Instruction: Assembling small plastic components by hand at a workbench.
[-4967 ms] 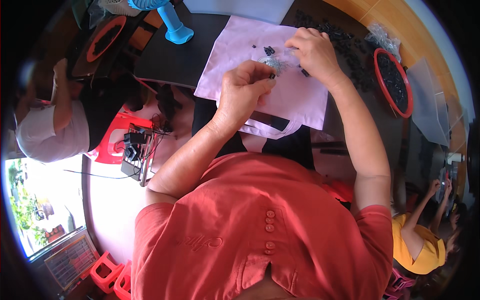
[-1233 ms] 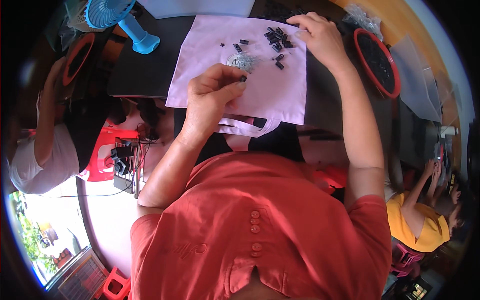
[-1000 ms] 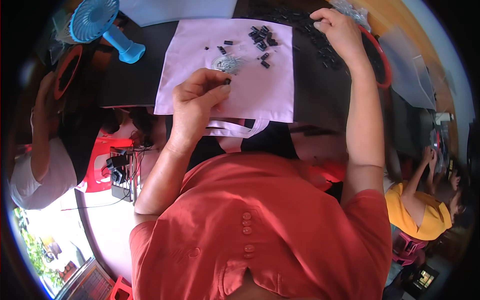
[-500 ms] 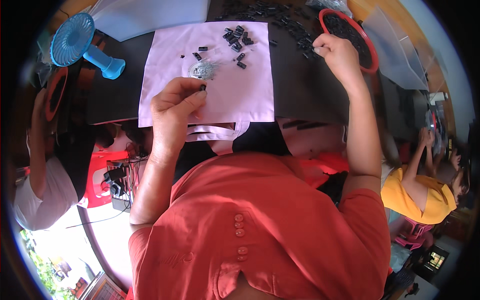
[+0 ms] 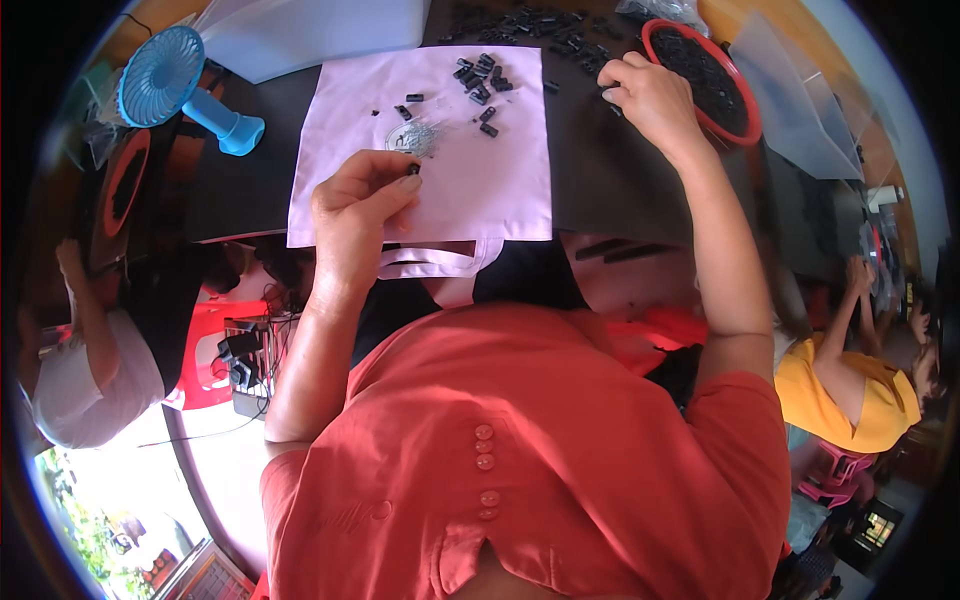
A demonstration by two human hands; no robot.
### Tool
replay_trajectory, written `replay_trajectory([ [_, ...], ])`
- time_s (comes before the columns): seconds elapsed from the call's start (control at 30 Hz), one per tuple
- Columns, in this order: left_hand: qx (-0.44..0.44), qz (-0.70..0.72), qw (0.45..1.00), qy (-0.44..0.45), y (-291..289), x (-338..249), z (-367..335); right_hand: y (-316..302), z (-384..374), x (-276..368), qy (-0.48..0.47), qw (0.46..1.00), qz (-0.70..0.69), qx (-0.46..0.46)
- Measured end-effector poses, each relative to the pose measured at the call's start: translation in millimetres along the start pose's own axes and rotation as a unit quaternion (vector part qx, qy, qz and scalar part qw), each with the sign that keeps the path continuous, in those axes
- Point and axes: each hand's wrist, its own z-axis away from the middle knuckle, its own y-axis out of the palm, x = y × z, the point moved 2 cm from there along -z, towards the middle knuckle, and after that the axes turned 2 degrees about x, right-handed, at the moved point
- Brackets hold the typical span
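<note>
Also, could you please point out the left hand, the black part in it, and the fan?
Left hand (image 5: 347, 207), head view: back of the hand.
Black part (image 5: 414, 170), head view: middle of its uncovered portion.
Fan (image 5: 165, 78), head view: its round blue grille.

Left hand (image 5: 345, 205) over the near edge of a pale pink tote bag (image 5: 480, 205); thumb and forefinger pinch a small black piece (image 5: 414, 170). Bag flat on dark worktop (image 5: 620, 205), handles hanging off near edge. On the bag: thin silvery bits (image 5: 424, 138), loosely heaped; a cluster of black cylindrical pieces (image 5: 484, 76) toward the far right. Right hand (image 5: 645, 100) beyond the bag's right edge, fingers curled, grip unclear, by scattered black pieces (image 5: 530, 22). Close by, red-rimmed round tray (image 5: 754, 118), filled with black pieces. Far left: blue fan (image 5: 160, 75), upright.
</note>
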Motion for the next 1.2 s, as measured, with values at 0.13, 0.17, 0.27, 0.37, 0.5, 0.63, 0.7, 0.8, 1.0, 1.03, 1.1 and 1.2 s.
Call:
replay_trajectory([
  [0.13, -0.019, 0.01, 1.0, 0.007, 3, -1, 3, -14, 2, 29, -0.106, 0.991, -0.044, -0.066],
  [0.17, -0.019, 0.015, 0.999, 0.038, 4, -1, 4, -17, 2, 43, -0.147, 0.985, -0.04, -0.079],
  [0.27, -0.007, 0.015, 0.996, 0.092, 8, 1, 3, -14, 1, 83, -0.24, 0.967, 0.007, -0.081],
  [0.37, -0.008, -0.001, 0.995, 0.098, 15, -1, 5, -4, 4, 106, -0.273, 0.96, 0.025, -0.055],
  [0.5, 0.009, 0.058, 0.998, 0.035, 16, 1, 4, 14, 6, 110, -0.264, 0.962, -0.059, -0.026],
  [0.63, 0.011, 0.094, 0.995, 0.011, 19, 3, -1, 5, 4, 117, -0.248, 0.952, -0.163, -0.077],
  [0.7, 0.019, 0.1, 0.995, 0.009, 20, 4, -6, 0, 2, 122, -0.104, 0.915, -0.388, 0.014],
  [0.8, 0.023, 0.12, 0.992, 0.016, 25, 3, -11, -5, -7, 135, -0.122, 0.893, -0.432, 0.006],
  [1.0, 0.021, 0.124, 0.992, 0.005, 28, 9, -16, -10, -16, 142, -0.154, 0.889, -0.432, 0.026],
  [1.03, 0.022, 0.12, 0.993, 0.008, 28, 10, -16, -10, -15, 143, -0.153, 0.891, -0.425, 0.037],
  [1.1, 0.022, 0.116, 0.993, 0.01, 27, 12, -16, -9, -14, 149, -0.159, 0.891, -0.424, 0.024],
  [1.2, 0.028, 0.123, 0.992, 0.01, 26, 13, -16, -9, -13, 155, -0.168, 0.891, -0.422, 0.0],
])
